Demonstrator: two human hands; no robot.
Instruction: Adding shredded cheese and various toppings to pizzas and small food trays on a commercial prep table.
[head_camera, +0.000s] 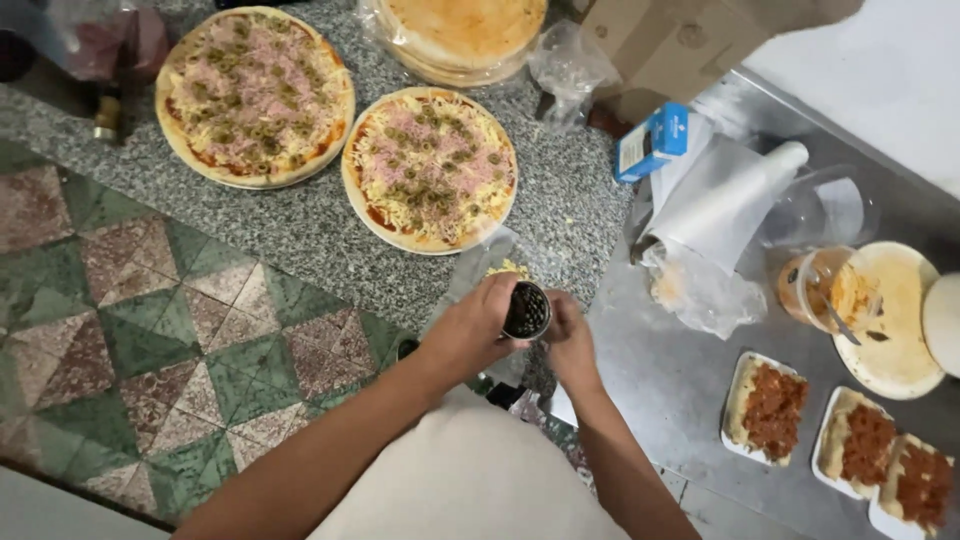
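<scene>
Both hands meet over the near edge of the granite desk (300, 230) — left hand (470, 335) wraps the side of a small dark shaker jar (527, 311), grip closed on it, and the right hand (570, 340) touches its other side with fingers curled; can't tell if it is pinching the lid or just steadying. The jar sits tilted, perforated top facing the camera, just below the nearer topped pizza (430, 168) and just beside a clear bag of shredded cheese (505, 268). A second topped pizza (254, 95) lies to the left, well apart. My read: to work the jar cleanly, hold the body firm with the left and let only the right turn or tap — keep it above the desk, clear of the cheese bag, so nothing spills. Steel counter (680, 380) to the right carries trays of sauced dough (765, 408), not involved.
</scene>
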